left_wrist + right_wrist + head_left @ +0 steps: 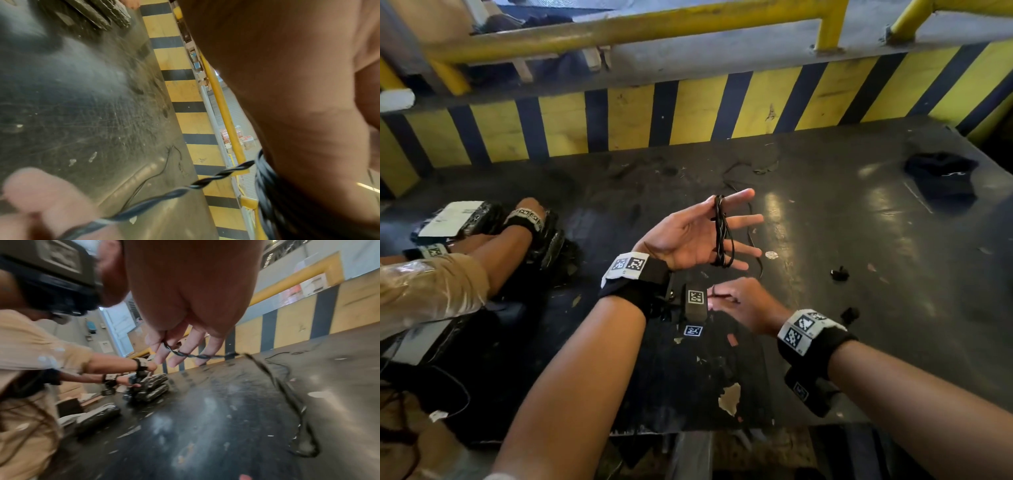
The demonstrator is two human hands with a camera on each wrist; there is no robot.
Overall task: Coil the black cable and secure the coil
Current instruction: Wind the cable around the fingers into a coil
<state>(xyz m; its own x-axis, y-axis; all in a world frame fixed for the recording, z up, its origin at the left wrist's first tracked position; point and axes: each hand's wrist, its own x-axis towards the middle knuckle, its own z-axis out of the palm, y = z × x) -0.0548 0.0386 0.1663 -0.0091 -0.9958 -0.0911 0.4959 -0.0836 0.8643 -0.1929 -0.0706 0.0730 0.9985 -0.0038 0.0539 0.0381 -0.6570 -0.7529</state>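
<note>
Holding up the left hand (690, 236) palm-up over the scuffed dark metal worktop (859, 240), fingers straight and spread, with the thin black twisted cable (720, 233) looped several turns around all four of them, from index down to little finger. Coil sits out near the middle joints, hanging a bit loose on the lower side. Running from that coil, a twisted tail (205, 180) down to the right hand (743, 303), sitting just below and nearer the body, fingertips pinched on the strand; right wrist view shows it caught between thumb and the first fingers (164, 352). Rest of the slack trails off behind the left hand and lies curling on the worktop (287, 386). Scattered around: bits of pale debris and a couple of small black scraps (839, 273) to the right, plus a crumpled dark cloth (941, 178) off at the far right corner. Over on the left, someone else's hands (524, 219) on black-wrapped bundles (551, 240). Yellow-and-black striped barrier (688, 116) along the far edge, yellow rail (619, 34) above it.
</note>
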